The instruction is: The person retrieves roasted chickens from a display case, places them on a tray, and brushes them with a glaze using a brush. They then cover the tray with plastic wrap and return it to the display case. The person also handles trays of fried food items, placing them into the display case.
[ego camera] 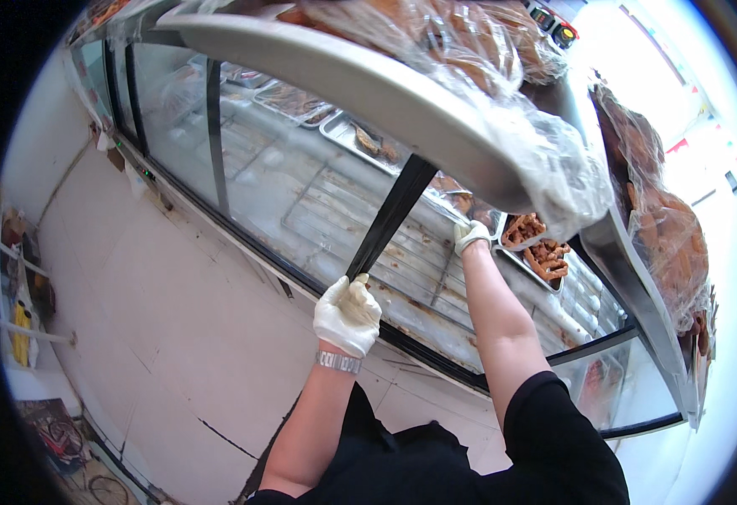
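Note:
My left hand (347,315), in a white glove, is at the lower end of the black door frame (394,211) of a glass display case. Its fingers are curled against that frame. Through the opening reaches my right hand (472,237), also gloved. It grips the near edge of a metal tray (460,211) that holds brown food under clear film; the fingertips are partly hidden. Just right of this hand sit trays of fried, reddish-brown food strips (545,257). Beneath my right forearm runs a wire rack (419,265) on the stained case floor.
More trays, one with dark food pieces (375,145), line the far side of the case. A steel ledge (343,69) overhangs the opening, carrying brown food under plastic wrap (469,57). Black sliding-door rails (248,243) edge the case. Shelving (24,303) stands at left on the tiled floor.

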A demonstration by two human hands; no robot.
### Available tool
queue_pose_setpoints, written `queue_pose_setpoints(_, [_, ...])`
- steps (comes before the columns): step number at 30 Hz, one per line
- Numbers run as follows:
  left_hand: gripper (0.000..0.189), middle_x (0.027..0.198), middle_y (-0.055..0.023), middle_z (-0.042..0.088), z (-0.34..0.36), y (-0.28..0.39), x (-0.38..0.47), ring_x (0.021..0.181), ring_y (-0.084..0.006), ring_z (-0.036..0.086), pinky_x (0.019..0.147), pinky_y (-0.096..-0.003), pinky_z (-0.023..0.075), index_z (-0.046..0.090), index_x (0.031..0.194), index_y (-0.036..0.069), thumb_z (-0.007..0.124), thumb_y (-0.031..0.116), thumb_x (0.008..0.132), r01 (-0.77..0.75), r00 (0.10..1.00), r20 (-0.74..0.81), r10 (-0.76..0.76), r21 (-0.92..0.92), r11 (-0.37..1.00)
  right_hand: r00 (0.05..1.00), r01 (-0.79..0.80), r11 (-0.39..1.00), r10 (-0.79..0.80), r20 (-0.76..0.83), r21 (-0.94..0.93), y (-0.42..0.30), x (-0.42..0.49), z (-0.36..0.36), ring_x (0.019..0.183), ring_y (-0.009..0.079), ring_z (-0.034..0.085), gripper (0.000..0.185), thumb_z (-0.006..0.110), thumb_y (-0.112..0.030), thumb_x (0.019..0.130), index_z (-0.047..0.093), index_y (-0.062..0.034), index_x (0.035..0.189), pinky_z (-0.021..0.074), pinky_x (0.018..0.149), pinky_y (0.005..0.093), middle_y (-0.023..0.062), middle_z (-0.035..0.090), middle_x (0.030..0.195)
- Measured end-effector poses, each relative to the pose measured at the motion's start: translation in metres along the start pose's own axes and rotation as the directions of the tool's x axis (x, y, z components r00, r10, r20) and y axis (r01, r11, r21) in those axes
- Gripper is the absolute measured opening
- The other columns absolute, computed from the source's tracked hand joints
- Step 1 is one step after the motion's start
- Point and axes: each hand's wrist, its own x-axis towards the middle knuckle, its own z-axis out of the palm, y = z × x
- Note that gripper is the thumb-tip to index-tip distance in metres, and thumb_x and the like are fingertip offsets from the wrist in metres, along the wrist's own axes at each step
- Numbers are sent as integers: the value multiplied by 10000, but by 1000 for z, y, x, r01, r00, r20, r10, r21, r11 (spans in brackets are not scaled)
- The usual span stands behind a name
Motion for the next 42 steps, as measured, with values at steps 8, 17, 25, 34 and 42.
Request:
queue_pose_setpoints(8, [314, 1072, -93, 728, -30, -30, 20, 977, -249, 703, 873, -386, 575, 663, 1269, 33, 620, 230, 1028, 69, 996, -88, -23, 564, 823, 964, 30, 970, -92, 250, 242, 32, -84, -40, 884, 305, 719, 159, 576, -139, 974, 622, -75, 1112, 641, 742, 455, 106, 703, 1057])
queue_pose_setpoints(17, [303, 1138, -127, 710, -33, -84, 74, 1029, -306, 713, 934, -493, 590, 625, 1248, 40, 729, 122, 976, 15, 993, -87, 82, 770, 638, 1000, -3, 1000, 2, -32, -4, 50, -237, -143, 754, 269, 681, 102, 659, -122, 975, 639, -65, 1057, 609, 732, 464, 98, 688, 876])
queue_pose_setpoints(25, [55, 913, -112, 755, -85, -88, 15, 815, -242, 746, 762, -382, 630, 703, 996, 32, 703, 14, 944, -40, 960, -130, 246, 810, 586, 981, -171, 980, 179, 73, -106, 68, -290, -210, 954, 326, 697, 159, 669, -130, 1012, 611, -21, 1113, 602, 885, 496, 153, 690, 1023])
queue_pose_setpoints(34, [102, 890, -98, 719, -106, -104, -30, 819, -211, 702, 785, -329, 600, 704, 878, 8, 668, -87, 893, -241, 922, -10, 388, 768, 593, 964, -207, 964, 230, 133, -170, 72, -310, -239, 876, 298, 717, 116, 687, -53, 985, 623, -1, 1067, 613, 816, 452, 138, 702, 992])
queue_pose_setpoints(42, [80, 1013, -78, 739, -111, -101, -29, 977, -241, 699, 909, -374, 568, 743, 964, 68, 680, 34, 928, -289, 921, 276, 274, 957, 9, 865, -406, 883, 454, 212, -236, 46, -308, -259, 900, 275, 671, 90, 662, -98, 944, 660, -33, 1006, 555, 934, 474, 122, 695, 980])
